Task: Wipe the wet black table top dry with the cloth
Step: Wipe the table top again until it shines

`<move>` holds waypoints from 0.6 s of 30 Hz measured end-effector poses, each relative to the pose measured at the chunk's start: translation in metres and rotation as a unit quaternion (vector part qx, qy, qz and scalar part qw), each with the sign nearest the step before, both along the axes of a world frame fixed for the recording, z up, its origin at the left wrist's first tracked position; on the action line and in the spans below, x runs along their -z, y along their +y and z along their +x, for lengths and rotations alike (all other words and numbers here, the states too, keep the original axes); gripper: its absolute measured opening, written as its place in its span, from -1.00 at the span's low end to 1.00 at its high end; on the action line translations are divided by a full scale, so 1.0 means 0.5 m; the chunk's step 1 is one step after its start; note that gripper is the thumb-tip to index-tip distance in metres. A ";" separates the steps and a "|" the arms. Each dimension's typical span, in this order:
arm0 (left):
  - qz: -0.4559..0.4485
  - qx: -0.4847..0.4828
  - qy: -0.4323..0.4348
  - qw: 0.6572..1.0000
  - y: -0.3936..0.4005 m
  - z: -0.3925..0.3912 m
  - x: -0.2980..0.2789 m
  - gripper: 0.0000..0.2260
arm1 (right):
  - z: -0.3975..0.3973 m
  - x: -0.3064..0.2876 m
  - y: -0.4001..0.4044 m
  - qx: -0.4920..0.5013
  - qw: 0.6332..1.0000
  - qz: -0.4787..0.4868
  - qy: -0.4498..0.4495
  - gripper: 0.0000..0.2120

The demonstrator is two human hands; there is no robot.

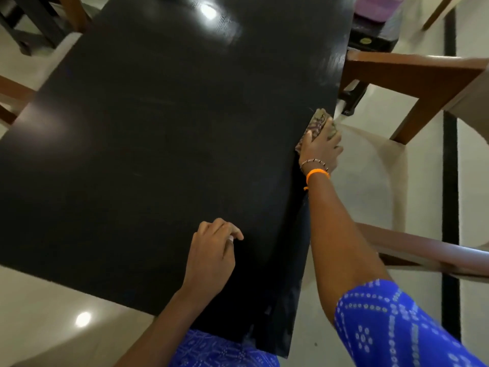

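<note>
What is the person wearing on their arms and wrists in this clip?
Both arms carry short bright-blue sleeves with white dotted patterns: left sleeve, right sleeve. The right wrist has an orange thread band and a thin beaded bracelet. The left wrist is bare.

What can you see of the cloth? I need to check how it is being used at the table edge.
The cloth is a small bunched rag, brownish-tan with a darker printed pattern, soft fabric by its look. It lies pressed on the right edge of the black table top, partly over the rim. The right hand covers its near half, fingers spread over it; only the far end shows. Whether it is wet cannot be told.
</note>
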State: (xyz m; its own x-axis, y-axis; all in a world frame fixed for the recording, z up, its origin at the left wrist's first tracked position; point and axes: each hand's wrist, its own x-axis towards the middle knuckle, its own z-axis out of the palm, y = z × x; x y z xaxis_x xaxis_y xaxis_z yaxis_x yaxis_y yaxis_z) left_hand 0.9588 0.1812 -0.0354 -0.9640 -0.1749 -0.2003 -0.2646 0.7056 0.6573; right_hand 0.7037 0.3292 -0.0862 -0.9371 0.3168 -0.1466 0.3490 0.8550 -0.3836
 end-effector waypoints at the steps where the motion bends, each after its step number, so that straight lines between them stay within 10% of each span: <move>1: 0.003 0.006 0.005 1.000 0.000 0.000 0.000 -0.77 | 0.032 0.003 -0.003 0.005 1.000 0.011 0.003 -0.42; 11: 0.072 0.107 0.031 0.991 -0.026 0.081 -0.004 -0.81 | 0.343 0.008 -0.025 0.008 0.996 0.088 -0.023 -0.41; 18: 0.147 0.131 -0.118 0.973 -0.099 0.161 -0.015 -0.85 | 0.571 0.008 -0.027 0.018 0.998 0.063 -0.023 -0.41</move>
State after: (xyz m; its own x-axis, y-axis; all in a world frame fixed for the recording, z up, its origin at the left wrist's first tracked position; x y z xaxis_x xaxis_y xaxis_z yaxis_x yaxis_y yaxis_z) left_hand 1.0391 0.1318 -0.0278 -0.8889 0.1683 -0.4262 -0.2698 0.5596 0.7836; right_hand 0.9894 0.3155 -0.0905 -0.9179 0.3689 -0.1463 0.3954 0.8817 -0.2574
